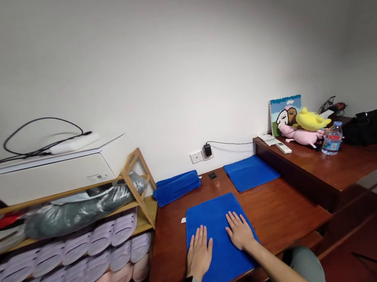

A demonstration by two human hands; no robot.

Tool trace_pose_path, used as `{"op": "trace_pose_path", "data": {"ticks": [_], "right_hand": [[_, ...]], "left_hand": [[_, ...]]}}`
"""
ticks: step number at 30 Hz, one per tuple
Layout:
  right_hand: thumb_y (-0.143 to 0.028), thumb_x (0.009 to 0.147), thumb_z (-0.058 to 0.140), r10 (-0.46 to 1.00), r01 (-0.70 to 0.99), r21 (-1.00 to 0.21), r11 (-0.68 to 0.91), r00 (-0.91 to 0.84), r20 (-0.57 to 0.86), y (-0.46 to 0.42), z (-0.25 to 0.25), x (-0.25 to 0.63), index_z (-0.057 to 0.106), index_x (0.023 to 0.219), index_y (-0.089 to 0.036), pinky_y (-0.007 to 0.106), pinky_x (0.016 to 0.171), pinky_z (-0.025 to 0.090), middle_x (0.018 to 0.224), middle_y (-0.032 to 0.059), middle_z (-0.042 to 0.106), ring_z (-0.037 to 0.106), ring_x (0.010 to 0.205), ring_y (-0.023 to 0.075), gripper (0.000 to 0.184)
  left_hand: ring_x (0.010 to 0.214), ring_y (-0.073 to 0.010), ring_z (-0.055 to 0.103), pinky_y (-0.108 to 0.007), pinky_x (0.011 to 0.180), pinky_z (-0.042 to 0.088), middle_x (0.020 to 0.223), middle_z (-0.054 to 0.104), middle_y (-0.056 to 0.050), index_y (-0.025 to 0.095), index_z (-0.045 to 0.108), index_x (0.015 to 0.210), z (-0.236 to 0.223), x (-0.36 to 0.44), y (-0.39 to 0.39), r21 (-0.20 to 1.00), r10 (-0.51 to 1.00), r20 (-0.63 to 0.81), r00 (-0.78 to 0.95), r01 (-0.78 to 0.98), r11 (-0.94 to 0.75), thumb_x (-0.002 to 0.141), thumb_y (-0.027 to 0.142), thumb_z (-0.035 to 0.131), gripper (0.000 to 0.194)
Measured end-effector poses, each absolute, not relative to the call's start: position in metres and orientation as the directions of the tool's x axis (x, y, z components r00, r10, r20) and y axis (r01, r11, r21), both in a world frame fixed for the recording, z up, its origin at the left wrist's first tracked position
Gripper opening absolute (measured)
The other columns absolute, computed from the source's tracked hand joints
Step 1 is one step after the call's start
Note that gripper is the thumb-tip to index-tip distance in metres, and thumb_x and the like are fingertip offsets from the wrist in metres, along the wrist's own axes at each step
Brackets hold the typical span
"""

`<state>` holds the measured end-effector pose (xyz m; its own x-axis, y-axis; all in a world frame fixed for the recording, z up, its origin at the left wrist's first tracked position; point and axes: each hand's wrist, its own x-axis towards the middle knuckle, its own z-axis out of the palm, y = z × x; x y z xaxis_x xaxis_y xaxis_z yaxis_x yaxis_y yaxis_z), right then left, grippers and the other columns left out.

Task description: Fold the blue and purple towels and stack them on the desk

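Observation:
A blue cloth [221, 252] lies spread on the brown wooden desk, its near end close to the front edge. My left hand [199, 252] rests flat on the cloth's left side, fingers stretched out, with a watch on the wrist. On the right side of the same cloth my right hand [240, 231] lies palm down, fingers a little apart. Behind it to the left is a stack of folded blue cloths [177, 187]. Another blue cloth [251, 172] lies flat at the back right. A small white tag shows at the spread cloth's left edge.
Left of the desk [277, 213] stands a wooden rack [142, 188] with rows of slippers [96, 237] and a white box [45, 178]. A raised ledge on the right holds plush toys [304, 135], a water bottle [332, 140] and a remote [283, 147]. A charger [207, 149] sits in the wall socket.

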<state>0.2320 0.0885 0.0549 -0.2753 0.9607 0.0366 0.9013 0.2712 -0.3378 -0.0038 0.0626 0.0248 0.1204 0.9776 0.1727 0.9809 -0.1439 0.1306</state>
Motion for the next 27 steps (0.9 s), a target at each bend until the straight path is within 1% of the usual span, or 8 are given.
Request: {"op": "trace_pose_path", "data": {"ticks": [3,5,9,12,15,18,22,27], "right_hand": [[-0.044,0.111,0.021,0.958,0.908,-0.319,0.272,-0.285,0.006,0.095,0.07,0.247,0.027,0.17,-0.018,0.049,0.133,0.012,0.175,0.0075,0.024,0.018,0.164,0.0242,0.064],[-0.041,0.111,0.023,0.962,0.91,-0.321,0.262,-0.272,0.016,0.091,0.078,0.245,0.031,0.169,-0.014,0.048,0.133,0.014,0.174,0.0097,0.027,0.02,0.163,0.025,0.064],[-0.037,0.111,0.02,0.955,0.88,-0.372,0.295,-0.255,0.152,0.061,0.076,0.216,0.036,0.167,-0.014,0.045,0.133,0.014,0.173,0.0092,0.029,0.019,0.164,0.024,0.063],[-0.04,0.112,0.019,0.934,0.841,-0.406,0.356,-0.318,0.161,0.034,0.063,0.197,0.035,0.167,-0.017,0.045,0.133,0.015,0.173,0.0071,0.03,0.02,0.163,0.0225,0.062],[-0.044,0.112,0.02,0.943,0.858,-0.394,0.331,-0.316,0.105,0.023,0.052,0.207,0.031,0.169,-0.019,0.047,0.134,0.012,0.174,0.0063,0.028,0.018,0.164,0.0226,0.063],[-0.045,0.112,0.021,0.968,0.904,-0.346,0.25,-0.242,0.066,0.027,0.053,0.241,0.029,0.169,-0.019,0.048,0.134,0.011,0.174,0.0054,0.025,0.017,0.164,0.0229,0.064],[-0.043,0.11,0.025,0.99,0.944,-0.302,0.136,-0.14,0.006,0.034,0.061,0.28,0.029,0.169,-0.016,0.048,0.133,0.016,0.174,0.0068,0.024,0.02,0.163,0.0244,0.065],[-0.041,0.11,0.026,0.983,0.921,-0.344,0.181,-0.157,0.098,0.032,0.07,0.261,0.032,0.168,-0.013,0.046,0.133,0.017,0.174,0.0083,0.026,0.021,0.163,0.0252,0.065]], "left_hand": [[0.158,-0.0268,0.039,-0.051,0.131,0.032,0.169,0.042,-0.014,0.012,0.042,0.161,0.033,-0.028,0.062,0.121,0.986,0.164,0.026,0.992,-0.046,0.106,0.043,0.026,0.065],[0.157,-0.0279,0.042,-0.052,0.13,0.033,0.168,0.044,-0.016,0.01,0.043,0.161,0.034,-0.035,0.055,0.108,0.976,0.22,-0.009,0.994,-0.015,0.106,0.04,0.025,0.065],[0.16,-0.0239,0.035,-0.048,0.132,0.03,0.171,0.039,-0.011,0.015,0.038,0.163,0.036,-0.009,0.036,0.098,0.931,0.349,0.108,0.984,-0.151,0.108,0.041,0.021,0.064],[0.161,-0.0229,0.034,-0.047,0.132,0.03,0.172,0.039,-0.007,0.019,0.04,0.163,0.036,0.022,0.027,0.1,0.944,0.266,0.196,0.968,-0.23,0.108,0.043,0.021,0.063],[0.16,-0.0247,0.035,-0.05,0.132,0.03,0.171,0.04,-0.008,0.019,0.041,0.163,0.03,0.029,0.019,0.107,0.973,0.184,0.136,0.982,-0.158,0.107,0.046,0.025,0.063],[0.16,-0.0262,0.036,-0.052,0.131,0.03,0.171,0.038,-0.011,0.018,0.04,0.163,0.02,0.007,0.009,0.11,0.976,0.214,0.04,0.992,-0.065,0.106,0.05,0.026,0.066],[0.158,-0.028,0.039,-0.053,0.131,0.031,0.169,0.04,-0.014,0.011,0.04,0.162,0.008,-0.029,-0.004,0.117,0.961,0.273,-0.037,0.993,0.005,0.106,0.047,0.025,0.069],[0.158,-0.0263,0.04,-0.049,0.131,0.032,0.168,0.044,-0.014,0.01,0.042,0.161,0.019,-0.008,0.001,0.119,0.945,0.328,0.018,0.991,-0.06,0.107,0.041,0.025,0.065]]}}
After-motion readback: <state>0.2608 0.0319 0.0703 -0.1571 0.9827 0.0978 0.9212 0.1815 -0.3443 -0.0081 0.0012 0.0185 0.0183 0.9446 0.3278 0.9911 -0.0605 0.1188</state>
